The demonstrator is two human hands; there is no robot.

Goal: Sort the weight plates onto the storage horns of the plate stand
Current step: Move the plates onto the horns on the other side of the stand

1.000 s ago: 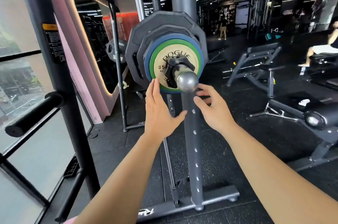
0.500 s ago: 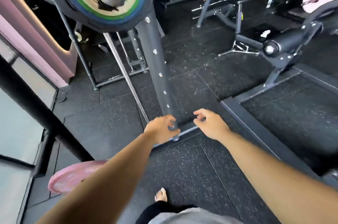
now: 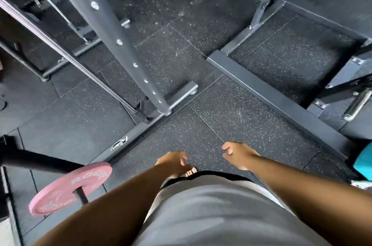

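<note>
The left grip (image 3: 174, 162) and the right grip (image 3: 237, 154) are both hanging loosely curled and holding nothing, while the pink plate (image 3: 70, 187) is lying by the floor's near-left edge, well apart from either, with a black bar (image 3: 40, 162) crossing its far rim. Bare toes (image 3: 190, 172) are showing just beside the left grip. A plate slipping from a hurried pinch would likely be landing on them, or knocking the bar while rising. Against half a second ago, the loaded horn is no longer showing, and the pink plate is appearing far more fully.
</note>
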